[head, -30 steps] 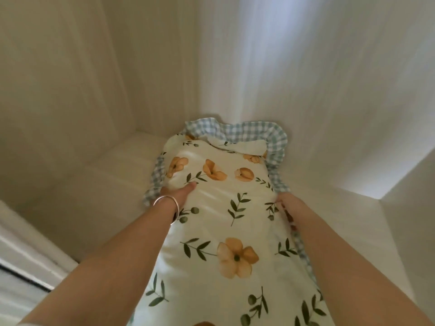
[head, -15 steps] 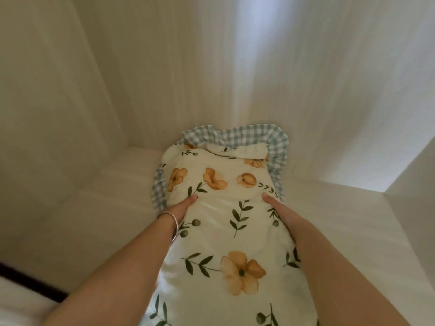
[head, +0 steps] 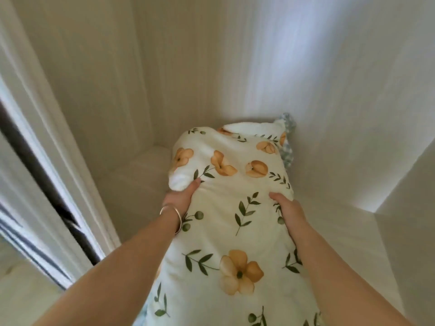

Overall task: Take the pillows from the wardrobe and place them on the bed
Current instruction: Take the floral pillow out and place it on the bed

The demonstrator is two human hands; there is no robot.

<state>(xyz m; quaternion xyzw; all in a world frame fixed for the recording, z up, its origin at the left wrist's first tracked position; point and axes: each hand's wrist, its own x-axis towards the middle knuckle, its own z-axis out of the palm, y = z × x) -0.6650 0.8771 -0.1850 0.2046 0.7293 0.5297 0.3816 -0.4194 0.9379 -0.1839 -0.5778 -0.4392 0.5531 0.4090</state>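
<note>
A long cream pillow (head: 235, 208) printed with orange flowers and green leaves, with a blue checked frill at its far end, is lifted off the white wardrobe shelf (head: 131, 180). My left hand (head: 180, 197), a thin bangle on its wrist, grips the pillow's left edge. Gripping the right edge is my right hand (head: 286, 208). Both sets of fingers curl under the pillow and are hidden. The near end of the pillow runs out of the bottom of the view.
White wardrobe walls (head: 306, 78) close in at the back and right. The wardrobe's left side panel and a dark gap at the door edge (head: 47, 184) stand at the left. A lower white ledge (head: 412, 231) juts in at the right.
The pillow has risen off the shelf and its far end has tipped up, hiding most of the frill. Both hands now clutch its sides. My view has swung right.
</note>
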